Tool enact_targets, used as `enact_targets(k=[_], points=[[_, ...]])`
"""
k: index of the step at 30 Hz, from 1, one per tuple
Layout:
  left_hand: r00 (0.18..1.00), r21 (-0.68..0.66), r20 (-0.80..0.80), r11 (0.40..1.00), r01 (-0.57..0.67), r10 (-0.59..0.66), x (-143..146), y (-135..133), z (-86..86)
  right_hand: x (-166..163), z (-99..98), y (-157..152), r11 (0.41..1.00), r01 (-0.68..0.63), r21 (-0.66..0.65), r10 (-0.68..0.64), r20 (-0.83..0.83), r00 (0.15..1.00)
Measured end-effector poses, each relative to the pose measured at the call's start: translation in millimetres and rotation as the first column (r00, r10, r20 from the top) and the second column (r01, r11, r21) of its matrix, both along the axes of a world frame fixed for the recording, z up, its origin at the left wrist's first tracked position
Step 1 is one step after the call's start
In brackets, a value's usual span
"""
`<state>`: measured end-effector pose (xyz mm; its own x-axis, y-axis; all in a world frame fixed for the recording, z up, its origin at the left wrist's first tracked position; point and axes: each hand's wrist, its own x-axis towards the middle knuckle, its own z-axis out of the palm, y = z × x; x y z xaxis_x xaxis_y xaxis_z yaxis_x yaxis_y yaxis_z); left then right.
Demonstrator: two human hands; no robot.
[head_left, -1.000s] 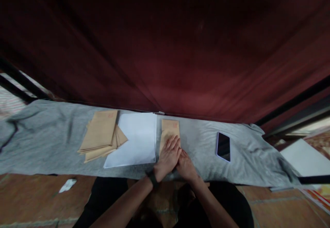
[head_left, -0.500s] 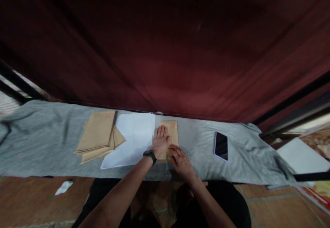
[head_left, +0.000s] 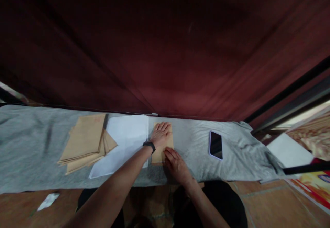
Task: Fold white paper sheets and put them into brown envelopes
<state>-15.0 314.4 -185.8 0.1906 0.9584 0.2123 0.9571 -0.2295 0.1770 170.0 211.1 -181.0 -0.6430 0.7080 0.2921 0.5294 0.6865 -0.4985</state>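
Observation:
A small brown paper envelope (head_left: 157,156) lies flat on the grey cloth in front of me. My left hand (head_left: 161,133), with a dark band on its wrist, rests palm down across its upper part, fingers stretched out. At the envelope's lower right edge my right hand (head_left: 176,162) touches the paper with its fingertips, fingers extended and close together. Left of the envelope are white paper sheets (head_left: 126,132). A fanned stack of brown envelopes (head_left: 84,135) partly overlaps those sheets.
A phone (head_left: 216,145) with a pale purple edge lies to the right on the grey cloth (head_left: 190,132). A dark red panel (head_left: 165,66) rises behind the cloth-covered surface. Crumpled white paper (head_left: 48,201) is on the tiled floor at lower left.
My left hand has slid up and rightward over the envelope. The right hand stays at its lower right edge. The whole view has shifted slightly.

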Motion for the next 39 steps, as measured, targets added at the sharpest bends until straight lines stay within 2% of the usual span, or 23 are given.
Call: enact_targets(k=[4, 8, 17, 23, 26, 29, 34, 39], points=[[1.000, -0.017, 0.007, 1.000, 0.016, -0.016, -4, 10, -1.7, 2, -0.2, 4, 0.999, -0.015, -0.050, 0.012, -0.053, 0.999], [0.996, -0.037, 0.004, 0.995, 0.090, -0.090, -4, -4, -6.9, 6, -0.9, 9, 0.993, -0.044, -0.106, 0.033, -0.104, 0.994], [0.992, -0.095, 0.034, 0.987, 0.126, -0.123, 0, -70, -7.7, 20, 9.3, 23, 0.959, -0.111, -0.260, 0.080, -0.127, 0.989], [0.991, -0.051, 0.038, 0.990, 0.133, -0.131, 3, -133, -3.4, 28, 12.0, 20, 0.977, -0.075, -0.200, 0.075, -0.006, 0.997], [0.991, -0.030, 0.038, 0.992, 0.127, -0.125, 4, -153, 0.3, 28, 13.6, 17, 0.989, -0.059, -0.137, 0.070, 0.078, 0.994], [0.992, -0.049, 0.020, 0.991, 0.127, -0.126, 2, -157, 7.3, 28, 15.8, 15, 0.995, -0.053, -0.084, 0.065, 0.146, 0.987], [0.984, -0.104, -0.055, 0.981, 0.166, -0.172, -2, -149, 19.7, 27, 23.1, 12, 0.997, -0.074, -0.017, 0.076, 0.224, 0.972], [0.969, -0.136, -0.123, 0.971, 0.199, -0.216, -2, -147, 25.5, 25, 29.9, 10, 0.995, -0.099, 0.026, 0.089, 0.256, 0.962]])
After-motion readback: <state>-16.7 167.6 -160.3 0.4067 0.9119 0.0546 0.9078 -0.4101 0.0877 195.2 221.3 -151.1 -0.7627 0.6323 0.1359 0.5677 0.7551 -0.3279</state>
